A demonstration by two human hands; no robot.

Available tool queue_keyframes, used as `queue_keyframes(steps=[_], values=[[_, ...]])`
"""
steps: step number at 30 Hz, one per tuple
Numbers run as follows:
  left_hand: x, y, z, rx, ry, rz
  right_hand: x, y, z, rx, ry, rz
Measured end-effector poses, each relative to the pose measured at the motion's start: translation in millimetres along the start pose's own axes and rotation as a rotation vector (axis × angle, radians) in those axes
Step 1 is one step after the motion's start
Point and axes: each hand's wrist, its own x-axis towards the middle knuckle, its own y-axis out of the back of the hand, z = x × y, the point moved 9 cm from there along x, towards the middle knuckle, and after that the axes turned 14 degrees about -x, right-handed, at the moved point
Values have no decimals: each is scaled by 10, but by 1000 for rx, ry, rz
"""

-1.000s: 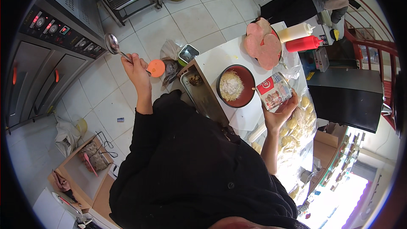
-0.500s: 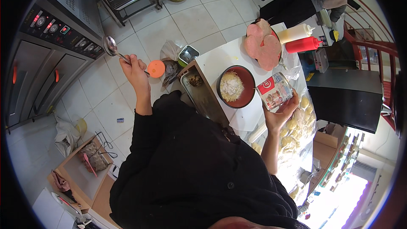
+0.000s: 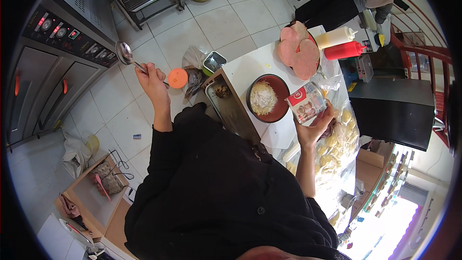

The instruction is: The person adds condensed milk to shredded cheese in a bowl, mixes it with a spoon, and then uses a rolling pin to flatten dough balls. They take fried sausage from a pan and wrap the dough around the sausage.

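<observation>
1. The left hand (image 3: 154,83) has its fingers curled closed around the handle of a metal spoon (image 3: 124,53), whose bowl points up and to the left of those fingers
2. The right hand (image 3: 313,127) grips a printed can (image 3: 306,102), fingers and thumb wrapped about its lower right part; the can leans left, away from the palm
3. Left of the right fingers, a dark-rimmed red bowl (image 3: 282,108) holds pale shreds (image 3: 263,108) topped with white powder (image 3: 263,97); whether the can touches its rim cannot be told
4. Beyond the right fingers lie pink round slices (image 3: 305,58), near a red squeeze bottle (image 3: 344,50)
5. Just right of the left fingers, a round orange thing (image 3: 177,78) appears lower down
</observation>
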Motion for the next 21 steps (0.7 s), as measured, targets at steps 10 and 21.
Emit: queue_keyframes(steps=[10,21], values=[[-4,-47,-48,1,37,-22,11,-34,119,39,-49,-9],[-450,-904,-580,179,530,-427,83,-63,40,49,75,-54]])
